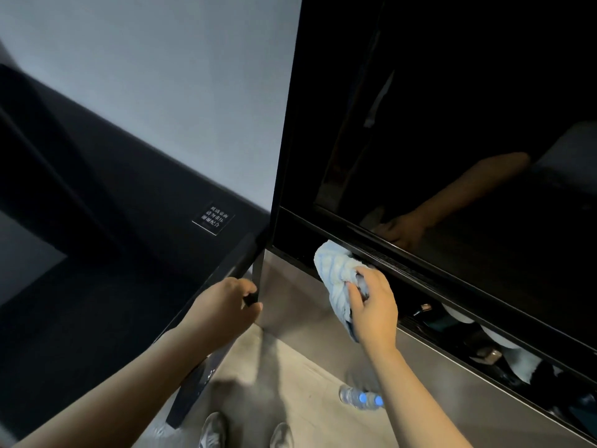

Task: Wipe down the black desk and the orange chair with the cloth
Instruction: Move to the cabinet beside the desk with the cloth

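Note:
The black desk (106, 260) fills the left, its top dark and glossy. My left hand (226, 305) grips the desk's near right corner edge. My right hand (376, 307) holds a crumpled light blue cloth (336, 270) and presses it against the black ledge (420, 270) below a tall glossy black panel (452, 124) on the right. The panel reflects my right arm. No orange chair is in view.
A small sign with white characters (213, 218) lies on the desk near the pale wall (161, 76). A plastic water bottle (360, 397) lies on the beige floor near my shoes (213, 431). Below the ledge, a dark open shelf (484, 354) holds several items.

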Tool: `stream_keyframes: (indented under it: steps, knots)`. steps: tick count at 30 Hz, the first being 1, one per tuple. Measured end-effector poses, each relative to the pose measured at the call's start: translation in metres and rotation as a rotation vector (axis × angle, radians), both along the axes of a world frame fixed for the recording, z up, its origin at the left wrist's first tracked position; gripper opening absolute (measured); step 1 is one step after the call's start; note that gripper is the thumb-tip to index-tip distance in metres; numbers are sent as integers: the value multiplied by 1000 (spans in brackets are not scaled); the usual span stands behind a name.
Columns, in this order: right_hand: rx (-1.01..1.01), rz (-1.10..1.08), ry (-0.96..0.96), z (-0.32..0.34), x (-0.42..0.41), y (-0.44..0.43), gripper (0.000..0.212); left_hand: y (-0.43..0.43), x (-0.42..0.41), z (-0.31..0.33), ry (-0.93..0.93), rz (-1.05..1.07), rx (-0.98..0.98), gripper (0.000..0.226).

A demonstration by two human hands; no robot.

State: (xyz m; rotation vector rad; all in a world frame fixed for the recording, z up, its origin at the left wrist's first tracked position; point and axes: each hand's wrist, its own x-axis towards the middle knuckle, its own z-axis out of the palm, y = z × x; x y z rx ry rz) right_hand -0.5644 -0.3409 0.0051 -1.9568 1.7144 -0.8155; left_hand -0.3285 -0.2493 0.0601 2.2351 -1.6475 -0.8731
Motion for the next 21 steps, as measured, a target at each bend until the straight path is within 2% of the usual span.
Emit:
stream_keyframes:
  steps: [4, 6, 9, 12, 16, 18, 21]
  knots:
    - [116, -28, 20, -17, 8, -11, 31, -6, 6, -9, 14, -18, 11, 23]
    - [198, -22, 60, -21, 10, -15, 33, -6, 8, -13, 13, -19, 13, 27]
    - [216, -18, 127, -22, 12, -19, 34, -5, 9, -18, 8, -33, 10, 32]
    - [121, -140, 203, -22, 15, -18, 32, -8, 8, -19, 7, -34, -4, 33]
    - [3, -326, 103, -21, 22, -16, 26, -12, 6, -19, 7, -30, -24, 31]
    - [-44, -318, 35, -24, 23, -14, 18, -11, 4, -21, 12, -36, -20, 31]
    - [-51, -218, 42, -33, 17, -10, 13, -7, 4, -25, 11, -51, -14, 32]
